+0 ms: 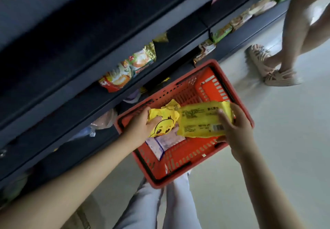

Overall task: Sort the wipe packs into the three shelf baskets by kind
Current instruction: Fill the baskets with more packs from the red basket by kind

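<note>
Packaging print, mostly blurred.
The flat yellow plastic wipe pack [200, 121] bears a barcode and a heading that seems to read 婴儿湿巾; lettering on the small yellow duck-printed pack [164, 126] is illegible.

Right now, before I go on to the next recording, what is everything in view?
basket: one, red, low beside the shelves
duck-print pack: one, yellow, held over the basket
large pack: one, yellow, barcode side up, held over the basket
crumpled wrapper: one, yellow, behind those two; may be a separate pack, cannot tell
flat pack: one, pale lilac-white, on the basket's bottom
snack packs: several, mixed colours, on the dark shelves
another person's sandals: two, beige, on the floor, top right
own legs: two, pale trousers, below the basket
left hand: fingers curled round the duck-print pack
right hand: fingers grip the large pack's end
</note>
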